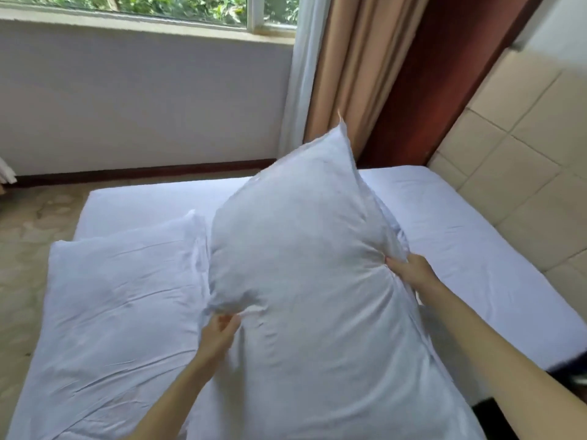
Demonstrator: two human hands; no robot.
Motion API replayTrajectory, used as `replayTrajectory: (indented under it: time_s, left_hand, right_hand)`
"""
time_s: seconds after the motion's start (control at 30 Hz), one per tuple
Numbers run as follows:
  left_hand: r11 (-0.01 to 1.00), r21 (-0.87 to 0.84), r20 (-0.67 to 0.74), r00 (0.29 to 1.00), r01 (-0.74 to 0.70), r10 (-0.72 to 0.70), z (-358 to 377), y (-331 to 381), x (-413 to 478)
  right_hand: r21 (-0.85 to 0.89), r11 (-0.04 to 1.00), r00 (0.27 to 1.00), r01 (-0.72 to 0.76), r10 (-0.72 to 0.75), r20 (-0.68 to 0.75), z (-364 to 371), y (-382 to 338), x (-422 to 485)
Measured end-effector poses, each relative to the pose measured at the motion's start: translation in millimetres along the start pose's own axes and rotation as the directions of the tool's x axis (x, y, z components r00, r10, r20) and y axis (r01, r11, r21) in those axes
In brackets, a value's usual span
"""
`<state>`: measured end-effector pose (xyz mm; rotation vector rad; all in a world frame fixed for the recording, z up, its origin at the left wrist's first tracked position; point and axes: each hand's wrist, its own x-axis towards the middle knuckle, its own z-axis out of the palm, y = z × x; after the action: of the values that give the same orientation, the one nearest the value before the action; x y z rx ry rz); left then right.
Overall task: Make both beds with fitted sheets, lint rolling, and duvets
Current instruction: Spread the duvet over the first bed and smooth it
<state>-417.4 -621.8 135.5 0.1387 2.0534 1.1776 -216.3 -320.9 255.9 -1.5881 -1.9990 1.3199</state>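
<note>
While both forearms reach in from the near edge, I have my left hand [219,333] pinching a fold of white fabric on the lower left side of the raised pillow [301,249], and my right hand [409,269] clamped on its right edge; the two hands sit well apart, one on each flank. That pillow stands tilted, its far corner pointing up toward the curtain [346,74]. Just left of it a second pillow [124,281] lies flat on the bed [460,236], touching it along one side. Beyond the raised pillow the fitted sheet [143,204] looks stretched over the mattress, with light creases; no duvet or lint roller is in view. To do this step well, I judge I should keep both grips even, shake the filling down into the corners, then lower the pillow flat beside its neighbour without dragging the sheet. Farther off, behind the pillow, the floor [28,223], the wall [143,100] and the window [158,7] close the scene.
</note>
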Motion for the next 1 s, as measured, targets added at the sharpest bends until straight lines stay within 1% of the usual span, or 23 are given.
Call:
replayTrajectory:
  time_s: [0.03,0.07,0.1,0.17,0.2,0.27,0.33,0.37,0.43,0.53,0.57,0.63,0.7,0.77,0.83,0.9,1.0]
  left_hand:
    - [0.999,0.042,-0.053,0.999,-0.012,0.014,18.8,5.7,0.6]
    - [0.997,0.073,-0.088,0.996,0.01,-0.003,35.1,11.5,-1.0]
    - [0.997,0.071,-0.115,0.993,0.026,-0.017,51.4,18.1,-4.1]
    - [0.995,0.068,-0.131,0.989,0.076,-0.067,77.1,24.1,-2.1]
    - [0.994,0.076,-0.124,0.99,0.083,-0.074,87.0,29.2,-2.1]
    - [0.997,0.043,-0.115,0.992,0.057,-0.051,107.2,40.6,-6.5]
    - [0.999,-0.034,-0.095,0.995,0.037,-0.04,131.5,57.0,-19.4]
    - [0.998,-0.06,-0.08,0.996,0.032,-0.037,142.2,64.2,-23.1]
    - [0.994,-0.097,-0.056,0.996,0.057,-0.063,157.7,83.6,-39.0]
    - [0.994,-0.111,-0.041,0.999,0.014,-0.019,172.7,108.6,-61.3]
    - [0.994,-0.106,-0.046,0.999,-0.005,0.0,177.7,115.9,-67.1]
    - [0.991,-0.127,-0.052,0.998,-0.047,0.041,191.0,135.5,-77.6]
    - [0.978,-0.181,-0.065,0.994,-0.1,0.09,202.0,159.1,-84.3]
    - [0.949,-0.257,-0.059,0.983,-0.183,0.173,210.8,182.7,-84.4]
    - [0.906,-0.332,-0.055,0.964,-0.263,0.26,227.7,214.6,-83.5]
    - [0.864,-0.374,-0.054,0.938,-0.337,0.342,255.6,250.9,-83.5]
    - [0.818,-0.413,0.019,0.895,-0.4,0.446,313.6,299.6,-87.7]
  right_hand:
    - [-0.008,0.999,0.998,-0.051,0.05,-0.036,-13.8,27.3,10.7]
    - [-0.023,0.995,0.993,-0.102,0.1,-0.06,-25.2,55.2,21.1]
    - [-0.019,0.987,0.986,-0.157,0.156,-0.057,-34.4,84.4,34.3]
    - [0.036,0.962,0.963,-0.269,0.268,0.027,-45.5,127.3,55.1]
    - [0.022,0.954,0.951,-0.299,0.296,0.092,-47.0,137.9,61.5]
    - [-0.003,0.947,0.914,-0.32,0.309,0.263,-41.1,158.3,82.4]
    - [0.01,0.966,0.901,-0.259,0.238,0.362,-29.4,172.5,99.1]
    - [0.043,0.966,0.898,-0.255,0.22,0.382,-22.5,179.6,104.5]
    - [0.12,0.947,0.886,-0.297,0.227,0.405,-13.9,186.8,101.0]
    - [0.251,0.866,0.827,-0.433,0.271,0.493,-11.4,192.2,99.3]
    - [0.256,0.854,0.818,-0.452,0.284,0.5,-11.8,193.7,101.3]
    - [0.238,0.885,0.848,-0.399,0.258,0.463,-17.6,192.9,111.7]
    - [0.257,0.914,0.902,-0.313,0.203,0.38,-31.5,181.2,123.4]
    - [0.317,0.918,0.946,-0.238,0.145,0.289,-57.5,159.2,133.9]
    - [0.372,0.919,0.982,-0.132,0.07,0.177,-100.8,136.9,152.6]
    - [0.345,0.938,0.996,-0.009,-0.02,0.082,-151.9,119.2,179.0]
    - [0.324,0.938,0.992,0.122,-0.11,-0.054,-233.3,102.6,208.6]
